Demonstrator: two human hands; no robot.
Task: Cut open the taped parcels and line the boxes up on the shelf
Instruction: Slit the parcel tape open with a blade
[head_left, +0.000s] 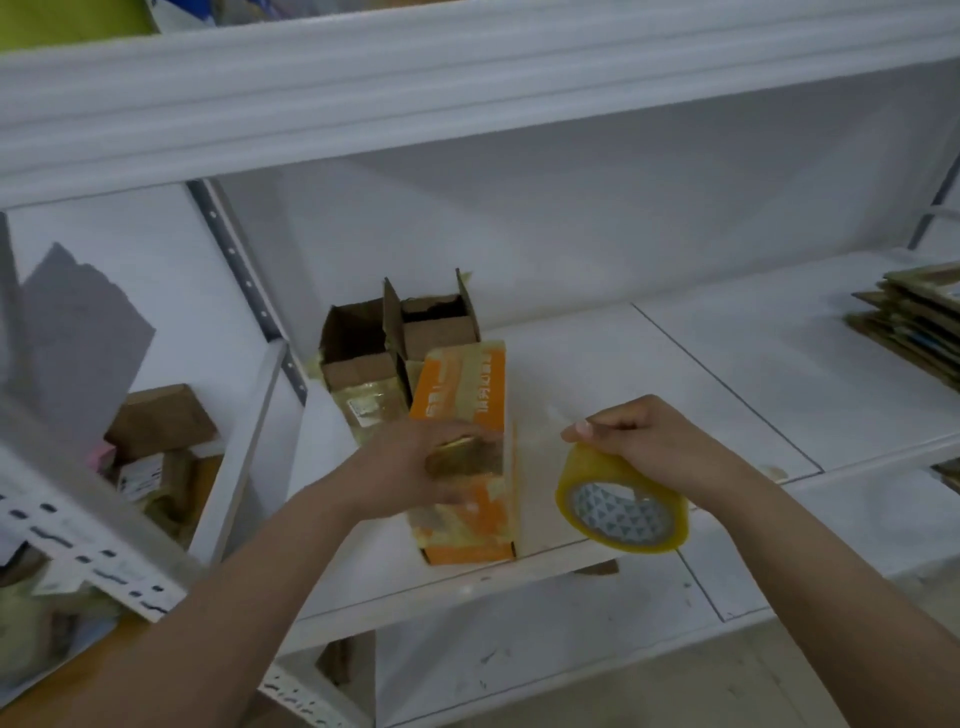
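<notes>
An orange box (465, 395) wrapped in yellowish tape lies lengthwise on the white shelf (623, 395), reaching its front edge. My left hand (415, 467) rests on top of the box, fingers lying over a taped patch; the hand is blurred. My right hand (644, 441) grips a roll of yellow tape (623, 506) just right of the box, and a clear strip stretches from the roll toward the box's side. Behind the orange box stand two brown cardboard boxes (363, 353) with their top flaps open.
A stack of flattened cardboard (914, 322) lies at the shelf's far right. In the left bay, a brown box (161, 421) and several parcels sit lower down. A perforated metal upright (93, 561) slants across the lower left. A lower shelf (571, 639) shows beneath.
</notes>
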